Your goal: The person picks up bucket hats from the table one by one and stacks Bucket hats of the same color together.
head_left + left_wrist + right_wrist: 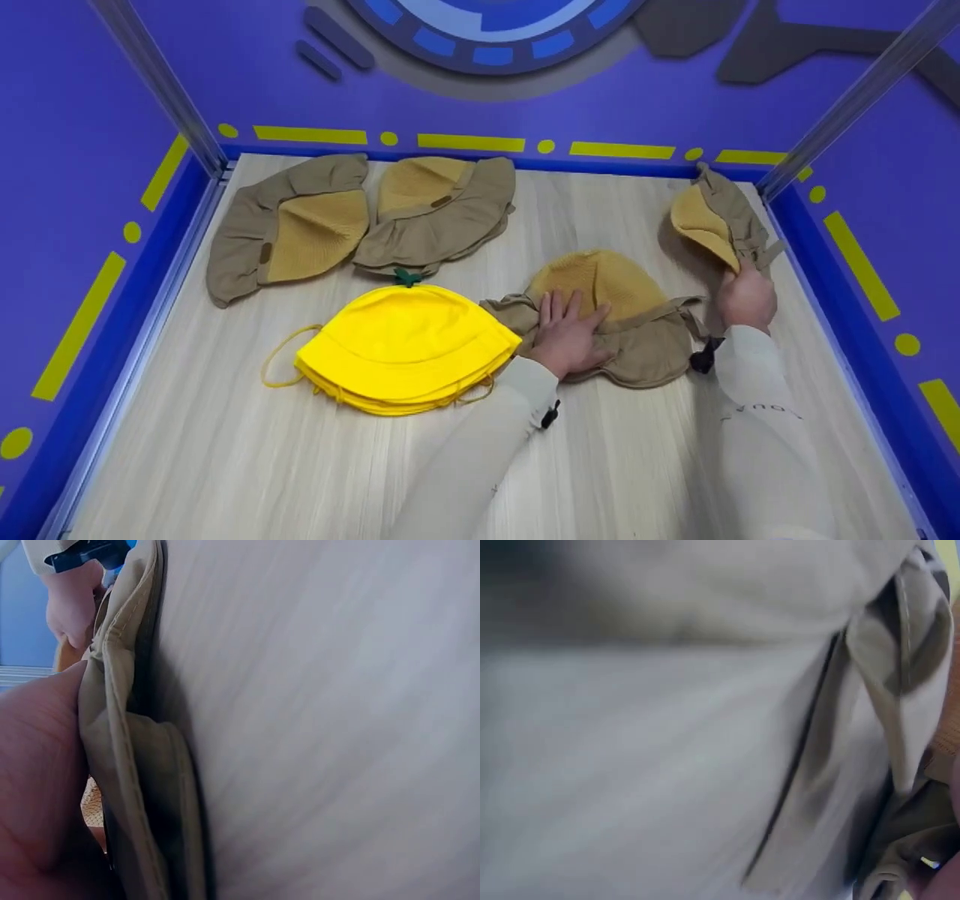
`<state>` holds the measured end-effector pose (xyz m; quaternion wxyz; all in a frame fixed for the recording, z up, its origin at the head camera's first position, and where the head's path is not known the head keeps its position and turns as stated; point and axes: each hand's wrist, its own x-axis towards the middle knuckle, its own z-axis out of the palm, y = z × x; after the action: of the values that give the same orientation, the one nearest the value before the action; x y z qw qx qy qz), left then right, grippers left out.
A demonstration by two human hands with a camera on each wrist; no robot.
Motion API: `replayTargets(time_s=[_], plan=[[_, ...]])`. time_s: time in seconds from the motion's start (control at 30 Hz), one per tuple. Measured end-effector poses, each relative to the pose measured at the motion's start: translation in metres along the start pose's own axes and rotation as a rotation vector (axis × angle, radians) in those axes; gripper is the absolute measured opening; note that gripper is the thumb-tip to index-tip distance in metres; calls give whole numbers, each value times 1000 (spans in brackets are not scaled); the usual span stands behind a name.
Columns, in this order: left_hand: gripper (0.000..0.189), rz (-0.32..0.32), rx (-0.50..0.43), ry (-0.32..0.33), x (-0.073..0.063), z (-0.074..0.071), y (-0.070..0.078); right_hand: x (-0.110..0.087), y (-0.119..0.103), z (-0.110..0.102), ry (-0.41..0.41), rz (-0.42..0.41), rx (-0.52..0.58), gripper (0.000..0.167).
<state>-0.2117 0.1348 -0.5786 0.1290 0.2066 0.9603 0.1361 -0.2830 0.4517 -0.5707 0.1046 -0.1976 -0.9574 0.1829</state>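
My left hand [568, 337] rests with spread fingers on a sun hat [626, 281], which has a tan woven crown and a wide khaki cloth brim and lies flat on the table. In the left wrist view the palm [37, 772] sits against the folded edge of that brim [124, 735]. At the right side, my right hand [748, 300] grips a second tan-and-khaki hat [701, 217] by its near edge, the hat being folded on its side. Blurred khaki cloth [907, 652] fills the upper part of the right wrist view.
A stack of yellow bucket hats [409, 345] with a green leaf tip and cord lies left of my left hand. Two more tan-and-khaki hats, one at the back left [315, 232] and one beside it [435, 217], lie near the blue wall [480, 105]. Blue panels border the wooden table [247, 465].
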Motion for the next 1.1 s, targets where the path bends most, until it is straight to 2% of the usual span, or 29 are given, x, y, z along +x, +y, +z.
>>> replayTargets(time_s=[0.2, 0.37, 0.5, 0.8, 0.9, 1.1], plan=[[76, -15, -28, -25, 1, 2, 2, 0, 0, -18, 75, 43, 32, 36], [76, -18, -27, -32, 1, 2, 3, 5, -4, -41, 26, 106, 82, 44], [76, -25, -9, -34, 1, 1, 2, 5, -9, -56, 23, 115, 70, 48], [76, -20, -7, -35, 2, 1, 2, -9, -25, -76, 136, -27, 62, 49], [76, -18, -5, -43, 2, 2, 2, -15, -33, -81, 179, -81, 84, 52], [77, -26, -7, -17, 1, 3, 2, -28, -54, -91, 223, -171, 154, 50]])
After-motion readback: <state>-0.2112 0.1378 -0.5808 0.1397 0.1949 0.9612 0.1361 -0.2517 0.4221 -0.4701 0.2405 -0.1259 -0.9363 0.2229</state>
